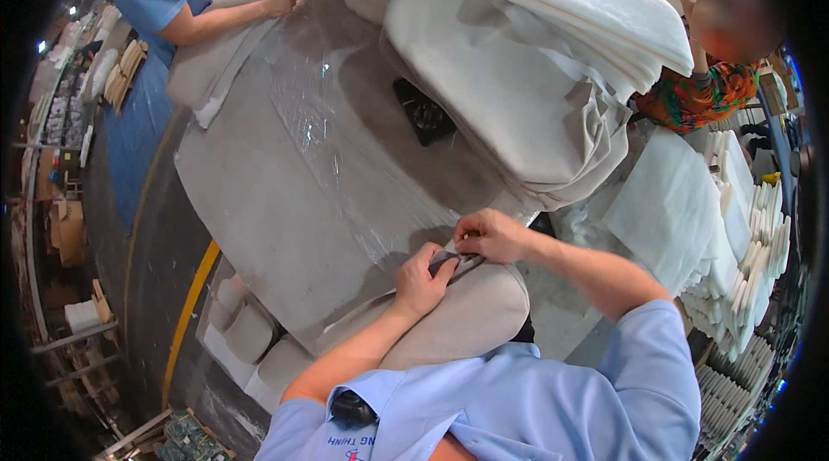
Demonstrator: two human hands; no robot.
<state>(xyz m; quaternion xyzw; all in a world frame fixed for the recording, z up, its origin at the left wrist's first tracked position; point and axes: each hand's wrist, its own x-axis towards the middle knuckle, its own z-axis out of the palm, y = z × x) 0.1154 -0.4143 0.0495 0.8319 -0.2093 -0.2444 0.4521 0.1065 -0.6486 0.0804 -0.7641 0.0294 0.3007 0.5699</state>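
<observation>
A beige fabric-covered cushion (471, 318) lies tilted against my body at the near edge of the table. Along its upper side runs a narrow dark gap, where the cover's edges meet. My left hand (423, 281) is closed on the cover's edge, thumb pressed beside that gap. Just to its right, my right hand (490, 236) pinches the cover at the far end of the gap. Whether a zipper pull sits between those fingertips is too small to tell.
Clear plastic film covers part of the grey table (250, 202). A stack of beige covers and white padding (484, 72) rises at the far right, near a black object (423, 111). Co-workers stand far left and far right. White pads (673, 211) are piled at right.
</observation>
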